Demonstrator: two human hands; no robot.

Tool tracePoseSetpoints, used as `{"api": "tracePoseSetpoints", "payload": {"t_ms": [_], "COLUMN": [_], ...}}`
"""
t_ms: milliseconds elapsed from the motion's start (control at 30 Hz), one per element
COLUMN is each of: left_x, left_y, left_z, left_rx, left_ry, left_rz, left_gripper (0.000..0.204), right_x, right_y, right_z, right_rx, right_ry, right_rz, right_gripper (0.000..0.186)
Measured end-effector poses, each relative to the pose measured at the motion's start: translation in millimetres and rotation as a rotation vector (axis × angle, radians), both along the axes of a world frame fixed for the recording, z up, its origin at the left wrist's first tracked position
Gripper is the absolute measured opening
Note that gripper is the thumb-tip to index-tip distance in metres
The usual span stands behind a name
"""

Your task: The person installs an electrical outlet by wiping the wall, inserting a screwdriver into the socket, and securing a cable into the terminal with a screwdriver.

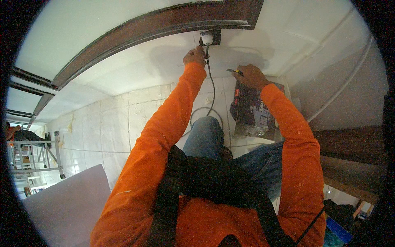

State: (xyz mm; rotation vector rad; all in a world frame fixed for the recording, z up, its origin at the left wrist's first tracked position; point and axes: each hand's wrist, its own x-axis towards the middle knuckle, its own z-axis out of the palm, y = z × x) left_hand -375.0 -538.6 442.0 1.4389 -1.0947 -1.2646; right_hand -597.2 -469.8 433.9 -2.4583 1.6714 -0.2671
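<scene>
Left hand (194,55) clenched on thin grey cable (211,84) just below round white wall fitting (207,38); right hand (251,76) gripping small yellow-black tool (234,72) near wall's dark wooden trim (164,24).

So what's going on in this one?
A person in orange sleeves crouches by a white wall. The left hand pinches a grey cable just below a small round white fitting set in a dark wall box. The right hand holds a small yellow-and-black tool nearby. A dark cardboard box sits on the tiled floor.
</scene>
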Motion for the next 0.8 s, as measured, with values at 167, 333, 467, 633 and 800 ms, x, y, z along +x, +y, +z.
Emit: {"api": "tracePoseSetpoints", "payload": {"t_ms": [167, 333, 467, 633, 800], "left_x": [4, 13, -3, -2, -13], "left_y": [31, 33, 16, 12, 12], "left_z": [-7, 5, 16, 6, 19], "left_rx": [0.008, -0.004, -0.024, -0.087, 0.009], "left_ry": [0.241, 0.466, 0.320, 0.328, 0.322], "left_rz": [0.110, 0.024, 0.108, 0.146, 0.202], "left_gripper": [0.029, 0.033, 0.035, 0.032, 0.020], "right_x": [-13, -11, -11, -10, -19], "right_y": [1, 3, -2, 1, -1], "right_z": [-10, -4, -5, 1, -10], "right_rx": [-0.005, 0.042, -0.017, 0.067, 0.031], "right_ry": [0.019, -0.005, 0.010, 0.013, 0.014], "right_rz": [-0.028, -0.042, -0.015, -0.048, -0.032], "right_gripper": [0.043, 0.043, 0.043, 0.043, 0.043]}}
